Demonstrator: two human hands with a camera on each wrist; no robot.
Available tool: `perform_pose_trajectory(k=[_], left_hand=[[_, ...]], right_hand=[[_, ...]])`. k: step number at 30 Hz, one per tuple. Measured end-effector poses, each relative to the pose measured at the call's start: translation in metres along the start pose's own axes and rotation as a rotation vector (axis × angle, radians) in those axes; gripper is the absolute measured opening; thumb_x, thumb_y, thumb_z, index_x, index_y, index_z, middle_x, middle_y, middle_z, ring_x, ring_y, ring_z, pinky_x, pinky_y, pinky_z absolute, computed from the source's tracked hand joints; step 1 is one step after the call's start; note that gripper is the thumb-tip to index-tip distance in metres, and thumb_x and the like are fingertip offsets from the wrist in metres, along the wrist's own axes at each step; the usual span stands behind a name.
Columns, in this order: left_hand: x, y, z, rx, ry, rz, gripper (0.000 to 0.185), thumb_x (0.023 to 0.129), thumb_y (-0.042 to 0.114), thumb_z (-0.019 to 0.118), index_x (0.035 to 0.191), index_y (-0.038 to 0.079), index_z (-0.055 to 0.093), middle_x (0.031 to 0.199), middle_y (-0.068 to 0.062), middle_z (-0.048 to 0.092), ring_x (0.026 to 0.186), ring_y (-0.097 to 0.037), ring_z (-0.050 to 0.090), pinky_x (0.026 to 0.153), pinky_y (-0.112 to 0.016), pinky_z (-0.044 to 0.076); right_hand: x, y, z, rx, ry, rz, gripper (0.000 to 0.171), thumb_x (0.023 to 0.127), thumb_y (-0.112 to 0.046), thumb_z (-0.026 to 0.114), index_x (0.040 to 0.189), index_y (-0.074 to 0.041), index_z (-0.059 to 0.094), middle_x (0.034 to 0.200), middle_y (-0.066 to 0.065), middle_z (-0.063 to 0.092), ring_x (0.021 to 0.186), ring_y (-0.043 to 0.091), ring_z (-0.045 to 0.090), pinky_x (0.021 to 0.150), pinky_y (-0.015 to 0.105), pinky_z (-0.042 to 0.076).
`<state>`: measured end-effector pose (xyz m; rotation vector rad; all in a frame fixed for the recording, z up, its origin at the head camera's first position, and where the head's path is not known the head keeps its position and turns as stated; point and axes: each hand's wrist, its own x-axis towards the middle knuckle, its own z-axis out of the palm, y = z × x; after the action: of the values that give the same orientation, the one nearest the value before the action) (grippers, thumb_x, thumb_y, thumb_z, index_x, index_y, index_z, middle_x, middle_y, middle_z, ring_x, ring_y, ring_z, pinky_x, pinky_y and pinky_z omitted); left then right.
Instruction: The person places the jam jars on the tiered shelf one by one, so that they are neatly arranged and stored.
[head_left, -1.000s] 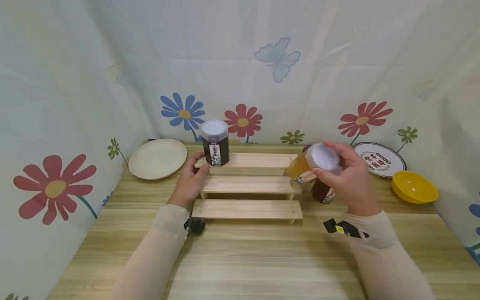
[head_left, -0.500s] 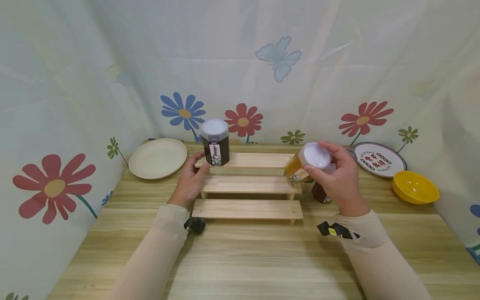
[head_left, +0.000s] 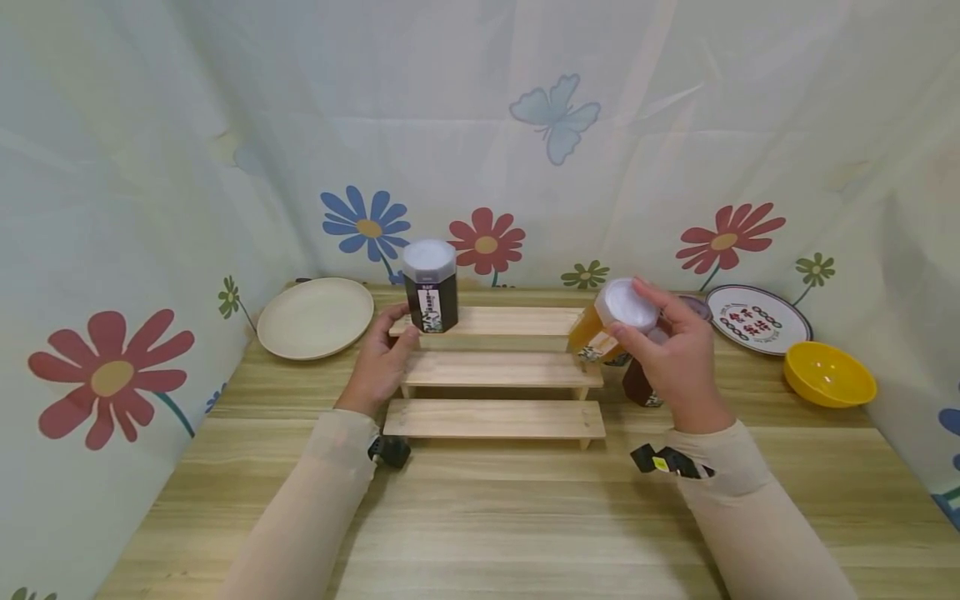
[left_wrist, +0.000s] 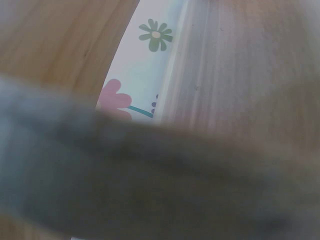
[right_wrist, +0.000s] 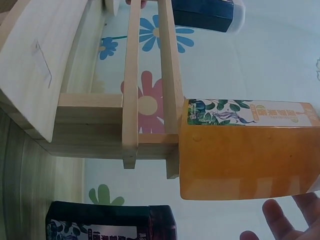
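A three-step wooden rack (head_left: 495, 417) stands on the table. My left hand (head_left: 378, 362) grips the left end of its top step, thumb in front. Upright on that end sits a dark hexagonal jar (head_left: 432, 292) with a white lid. My right hand (head_left: 678, 358) holds a jar of amber contents (head_left: 591, 335) by its white lid, thumb and fingers on opposite sides. In the right wrist view the amber jar (right_wrist: 245, 160) has its base by the top step's right end; I cannot tell if they touch. The left wrist view is mostly blocked by a blurred dark shape.
Behind my right hand, a dark reddish jar (head_left: 640, 385) stands on the table, partly hidden. To the right are a patterned white plate (head_left: 783, 321) and a yellow bowl (head_left: 828, 375). A cream plate (head_left: 315, 317) lies at the back left. A floral curtain (head_left: 450, 125) closes off the back.
My right hand has moved left with the amber jar, bringing it over the right end of the top step. My left hand and the dark jar have stayed in place.
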<state>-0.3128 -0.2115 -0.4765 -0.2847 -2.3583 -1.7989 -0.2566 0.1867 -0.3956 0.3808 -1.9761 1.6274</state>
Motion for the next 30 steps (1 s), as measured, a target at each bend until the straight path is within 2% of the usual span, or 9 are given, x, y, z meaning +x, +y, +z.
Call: perform_pose_trajectory(k=[3, 9, 18, 24, 30], left_hand=[[0.001, 0.001, 0.000, -0.002, 0.002, -0.006, 0.051, 0.112, 0.029, 0.053, 0.159, 0.012, 0.042, 0.162, -0.013, 0.042, 0.109, -0.030, 0.056, 0.086, -0.029, 0.047], [0.001, 0.001, 0.001, -0.007, 0.001, -0.021, 0.051, 0.113, 0.027, 0.052, 0.160, 0.013, 0.041, 0.161, -0.014, 0.042, 0.109, -0.028, 0.056, 0.085, -0.030, 0.047], [0.001, 0.001, 0.002, -0.002, 0.007, -0.024, 0.050, 0.112, 0.028, 0.053, 0.159, 0.014, 0.042, 0.159, -0.014, 0.044, 0.110, -0.030, 0.056, 0.085, -0.028, 0.047], [-0.001, 0.002, 0.001, -0.014, 0.010, -0.008, 0.050, 0.112, 0.030, 0.054, 0.159, 0.014, 0.043, 0.155, -0.015, 0.048, 0.105, -0.025, 0.055, 0.084, -0.028, 0.047], [-0.002, 0.009, 0.004, -0.008, 0.011, -0.029, 0.050, 0.113, 0.025, 0.052, 0.160, 0.011, 0.041, 0.155, -0.018, 0.047, 0.105, -0.024, 0.054, 0.084, -0.026, 0.046]], right_hand=[[0.001, -0.001, 0.000, 0.004, 0.007, 0.003, 0.057, 0.084, 0.009, 0.082, 0.138, -0.003, 0.069, 0.144, 0.010, 0.065, 0.119, 0.014, 0.060, 0.091, 0.016, 0.054], [0.002, -0.003, 0.000, -0.018, -0.015, 0.000, 0.058, 0.086, 0.006, 0.083, 0.140, -0.004, 0.067, 0.147, 0.017, 0.062, 0.119, 0.012, 0.060, 0.089, 0.015, 0.055], [0.009, -0.004, -0.002, -0.131, -0.037, 0.019, 0.056, 0.087, -0.006, 0.086, 0.140, -0.011, 0.069, 0.145, 0.012, 0.064, 0.104, 0.011, 0.060, 0.075, 0.012, 0.052], [0.017, -0.006, -0.001, -0.156, -0.077, 0.066, 0.056, 0.090, -0.013, 0.085, 0.143, -0.013, 0.067, 0.148, 0.013, 0.062, 0.103, 0.016, 0.060, 0.070, 0.014, 0.054], [0.025, -0.007, -0.001, -0.098, -0.143, 0.142, 0.057, 0.094, -0.017, 0.082, 0.148, -0.010, 0.062, 0.150, 0.016, 0.057, 0.100, 0.020, 0.062, 0.068, 0.019, 0.057]])
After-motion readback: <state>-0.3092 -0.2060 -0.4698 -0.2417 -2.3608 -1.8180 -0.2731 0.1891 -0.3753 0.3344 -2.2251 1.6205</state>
